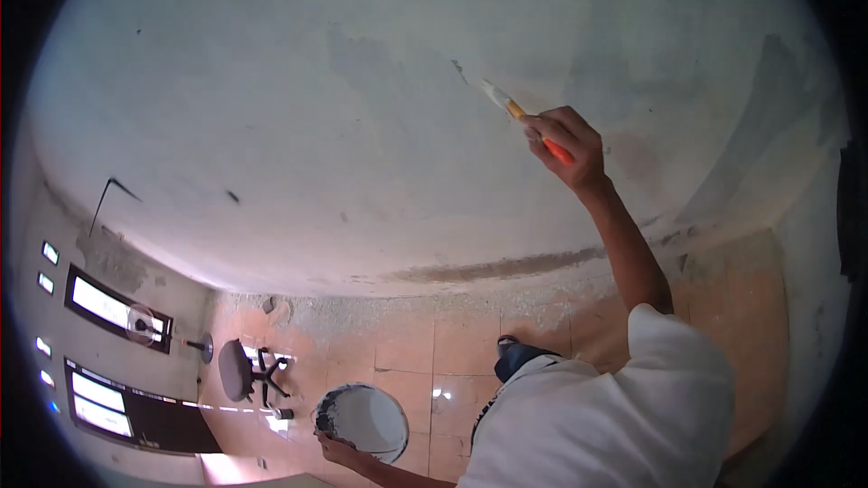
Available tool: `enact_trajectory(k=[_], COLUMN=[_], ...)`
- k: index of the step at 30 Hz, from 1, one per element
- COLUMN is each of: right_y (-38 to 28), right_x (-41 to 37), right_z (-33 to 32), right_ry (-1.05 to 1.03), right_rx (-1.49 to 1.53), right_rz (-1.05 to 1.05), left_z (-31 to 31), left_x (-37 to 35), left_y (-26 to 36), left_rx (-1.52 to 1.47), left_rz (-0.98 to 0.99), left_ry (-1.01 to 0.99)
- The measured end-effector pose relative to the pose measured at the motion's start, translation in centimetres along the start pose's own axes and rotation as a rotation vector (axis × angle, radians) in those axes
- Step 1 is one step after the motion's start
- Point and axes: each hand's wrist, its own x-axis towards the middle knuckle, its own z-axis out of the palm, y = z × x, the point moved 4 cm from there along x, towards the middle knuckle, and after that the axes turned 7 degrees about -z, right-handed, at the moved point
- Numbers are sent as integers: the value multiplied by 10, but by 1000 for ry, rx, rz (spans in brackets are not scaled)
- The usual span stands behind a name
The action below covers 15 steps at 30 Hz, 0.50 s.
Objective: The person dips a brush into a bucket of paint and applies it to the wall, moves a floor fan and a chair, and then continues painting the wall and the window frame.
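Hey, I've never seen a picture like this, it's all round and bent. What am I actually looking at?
There is no machine here. It is one picture from a wide-angle camera worn on a person's head, and the lens bends everything. The right hand is raised and grips a paintbrush with an orange handle, its bristles at the pale, patchy wall. Lower down, the left hand holds the rim of a bucket that is white inside. Beneath is a tiled floor with an office chair. The white mass is the person's shirt.
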Motion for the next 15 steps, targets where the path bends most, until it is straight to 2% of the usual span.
enact_trajectory(k=[2,4,6,7,8,12,15], right_y=[-1,1,-3,1,5,1,-24], right_x=[6,11,21,17,9,-9,28], right_z=[21,44,58,65,75,81,76], right_ry=[-4,21,55,54,53,49,76], right_rx=[11,-35,-88,-103,-106,-139,-177], right_rz=[-52,-77,-133,-125,-107,-22,-38], left_z=[52,102,142,164,184,255,306], left_x=[15,28,47,17,20,14,7], left_y=[23,39,41,64,65,82,88], left_rx=[-64,-42,11,20,18,42,106], left_rz=[-72,-50,-22,-16,46,-18,-17], left_ry=[-83,-82,-214,-259,-324,-553,-692])
